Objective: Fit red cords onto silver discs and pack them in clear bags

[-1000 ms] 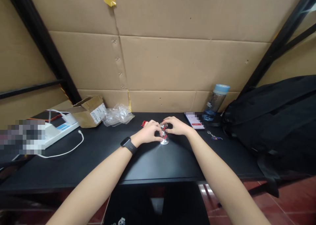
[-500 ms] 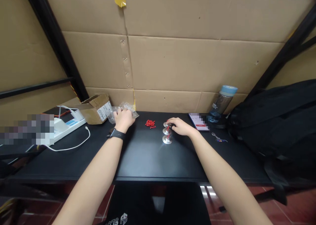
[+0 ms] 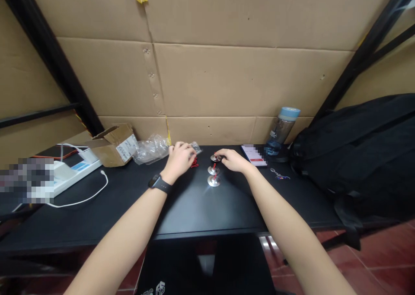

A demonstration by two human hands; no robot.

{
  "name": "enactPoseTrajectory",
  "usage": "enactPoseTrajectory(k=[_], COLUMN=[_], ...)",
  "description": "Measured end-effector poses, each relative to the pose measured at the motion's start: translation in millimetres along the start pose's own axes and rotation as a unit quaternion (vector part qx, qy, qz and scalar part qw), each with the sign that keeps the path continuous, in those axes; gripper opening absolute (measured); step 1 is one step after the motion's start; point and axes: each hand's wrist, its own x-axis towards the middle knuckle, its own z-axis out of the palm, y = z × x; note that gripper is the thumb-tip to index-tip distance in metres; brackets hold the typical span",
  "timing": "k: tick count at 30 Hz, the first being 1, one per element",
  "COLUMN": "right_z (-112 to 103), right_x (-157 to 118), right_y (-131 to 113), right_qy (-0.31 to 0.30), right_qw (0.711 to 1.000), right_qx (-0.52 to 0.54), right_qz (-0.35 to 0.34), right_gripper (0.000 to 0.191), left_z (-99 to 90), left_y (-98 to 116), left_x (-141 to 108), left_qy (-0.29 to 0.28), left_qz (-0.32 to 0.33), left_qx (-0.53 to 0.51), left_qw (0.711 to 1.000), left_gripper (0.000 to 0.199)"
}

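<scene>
My left hand (image 3: 179, 159), with a black watch on its wrist, has closed fingers on a small clear plastic bag (image 3: 196, 147). Under its fingertips lies a bundle of red cord (image 3: 194, 162), mostly hidden. My right hand (image 3: 231, 160) pinches the far finger cymbal (image 3: 215, 158), a small silvery domed disc with a red loop; it looks slightly raised, with a dark shadow beneath. Two more cymbals sit in a row toward me on the black table: a middle cymbal (image 3: 213, 170) and a near cymbal (image 3: 214, 181).
Left of my hands are crumpled clear plastic (image 3: 151, 149), an open cardboard box (image 3: 113, 146) and a white power strip (image 3: 76, 174) with a cable. To the right are a phone (image 3: 254, 155), a water bottle (image 3: 280, 133), a keychain (image 3: 280, 175) and a black backpack (image 3: 359, 157).
My left hand has moved right from the crumpled plastic to the red cord, bringing the small bag along. The far cymbal has shifted slightly away from the other two. The camera view has turned a little.
</scene>
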Motion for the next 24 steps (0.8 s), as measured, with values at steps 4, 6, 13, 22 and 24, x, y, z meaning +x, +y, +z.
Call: enactPoseTrajectory(k=[4,6,13,22,24], right_z=[-8.2,-11.3,-14.2,-7.8,-6.4], right_x=[-1.8,-2.0,-1.1,0.0,0.8], right_y=[5.4,6.4,3.2,-4.7,-5.2], right_qy=[0.023,0.030,0.044,0.068,0.075], right_qw=[1.000,0.999,0.998,0.993,0.990], right_qx=[-0.003,-0.017,-0.044,0.083,0.113], right_qz=[0.003,0.008,-0.015,-0.046,-0.047], right_gripper=[0.046,0.046,0.041,0.043,0.044], left_z=[19.3,24.2,32.4,35.7,32.8], left_y=[38.3,47.3,48.2,39.7,40.3], left_x=[-5.2,-6.0,-4.7,-3.9,-4.5], left_qy=[-0.043,-0.060,-0.056,-0.013,0.000], left_qz=[0.121,0.175,0.214,0.166,0.159], left_qx=[-0.023,-0.023,0.036,0.124,0.146], left_qw=[0.991,0.983,0.975,0.978,0.976], left_gripper=[0.030,0.031,0.015,0.017,0.018])
